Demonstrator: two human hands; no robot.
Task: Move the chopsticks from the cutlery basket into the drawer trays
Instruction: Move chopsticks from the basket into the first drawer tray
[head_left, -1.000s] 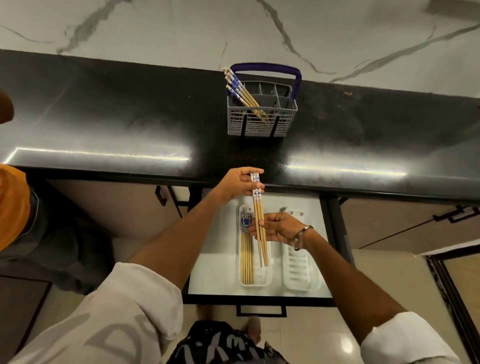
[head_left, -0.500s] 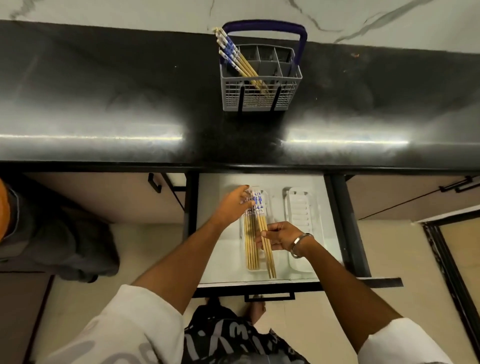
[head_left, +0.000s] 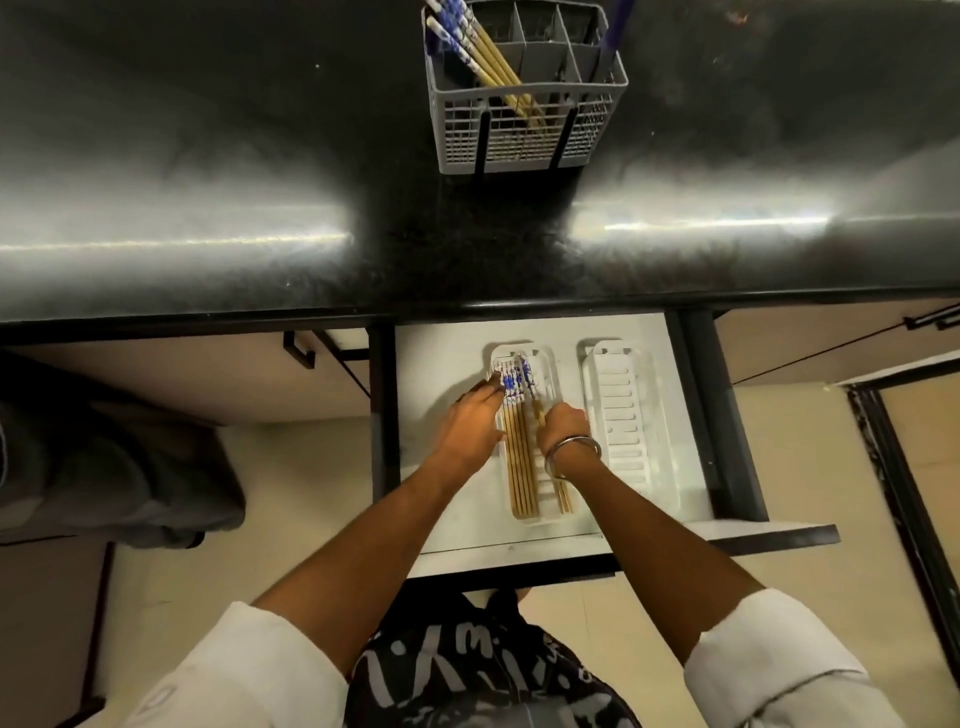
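Note:
A grey cutlery basket (head_left: 524, 140) with a blue handle stands on the black counter and holds several chopsticks (head_left: 483, 57) leaning to the left. Below, the open drawer (head_left: 447, 364) carries two white trays. The left tray (head_left: 548, 358) holds several wooden chopsticks (head_left: 519, 467) with blue-and-white ends. My left hand (head_left: 467, 426) rests on the tray's left side, fingertips at the patterned ends. My right hand (head_left: 563, 431), with a bracelet on the wrist, grips a few chopsticks low over the tray's right side. The right tray (head_left: 621, 415) has nothing in it.
The black counter edge (head_left: 467, 306) overhangs the drawer's back. A cabinet handle (head_left: 298, 353) sits to the left of the drawer and another at the far right (head_left: 930, 322). A dark bundle (head_left: 104, 467) lies on the floor at left.
Both hands have lowered the held chopsticks from above the drawer down into the left tray. The view has tilted further down.

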